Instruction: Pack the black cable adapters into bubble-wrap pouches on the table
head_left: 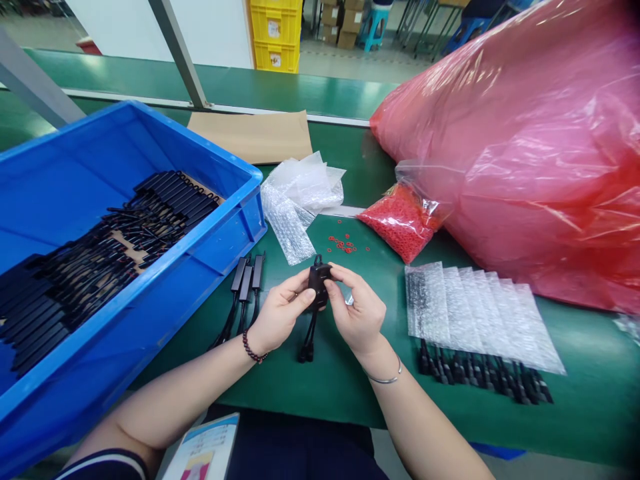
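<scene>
Between my two hands is a small black box with cables (318, 283), its cable ends hanging down toward me. My left hand (281, 307) is closed around its left side, thumb across the front. The fingertips of my right hand (357, 307) pinch its upper right edge. Several more black cabled boxes (245, 283) lie on the table just left of my left hand. Beyond my hands, small red rings (345, 245) are scattered beside a clear bag of red rings (403, 223). To the right, several bubble-wrap sleeves (475, 310) overlap in a row, black cable ends sticking out.
A blue crate (220, 240) with many black cabled boxes stands at the left. Loose bubble-wrap sleeves (300, 200) and brown cardboard (255, 133) lie at the back of the green table (360, 393). A large pink plastic bag (525, 147) bulges over the right side.
</scene>
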Available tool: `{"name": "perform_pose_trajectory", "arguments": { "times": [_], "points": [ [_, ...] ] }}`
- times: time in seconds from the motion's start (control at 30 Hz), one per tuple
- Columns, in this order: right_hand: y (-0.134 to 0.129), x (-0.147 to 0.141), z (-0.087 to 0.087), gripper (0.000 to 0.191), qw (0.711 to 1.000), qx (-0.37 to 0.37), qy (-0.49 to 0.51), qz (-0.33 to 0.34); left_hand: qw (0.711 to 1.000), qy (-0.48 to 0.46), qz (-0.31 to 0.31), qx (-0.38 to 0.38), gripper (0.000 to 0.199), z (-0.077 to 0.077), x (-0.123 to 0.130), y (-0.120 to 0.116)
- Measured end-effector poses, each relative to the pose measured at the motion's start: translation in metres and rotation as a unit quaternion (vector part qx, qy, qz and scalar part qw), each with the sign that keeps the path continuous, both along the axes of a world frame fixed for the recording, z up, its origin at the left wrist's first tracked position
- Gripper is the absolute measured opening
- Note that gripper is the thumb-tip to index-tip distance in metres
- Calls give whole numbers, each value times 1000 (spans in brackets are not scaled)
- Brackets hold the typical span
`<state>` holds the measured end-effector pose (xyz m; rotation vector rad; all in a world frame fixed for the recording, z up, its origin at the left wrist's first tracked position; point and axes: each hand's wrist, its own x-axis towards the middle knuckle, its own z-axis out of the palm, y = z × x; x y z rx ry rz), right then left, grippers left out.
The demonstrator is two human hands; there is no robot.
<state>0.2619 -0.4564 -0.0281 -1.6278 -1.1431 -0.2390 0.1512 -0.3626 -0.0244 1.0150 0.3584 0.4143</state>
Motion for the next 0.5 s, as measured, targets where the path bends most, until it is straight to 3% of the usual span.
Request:
{"name": "perform_pose_trajectory", "arguments": {
  "times": [0.23, 0.5],
  "points": [
    [0, -1, 0, 26, 1000, -4, 1, 8, 1000, -7, 1, 5, 39, 0, 0, 0],
    [0, -1, 5, 27, 998, -13, 60, -26, 1000, -1, -1, 28, 40, 2, 0, -2]
  ]
}}
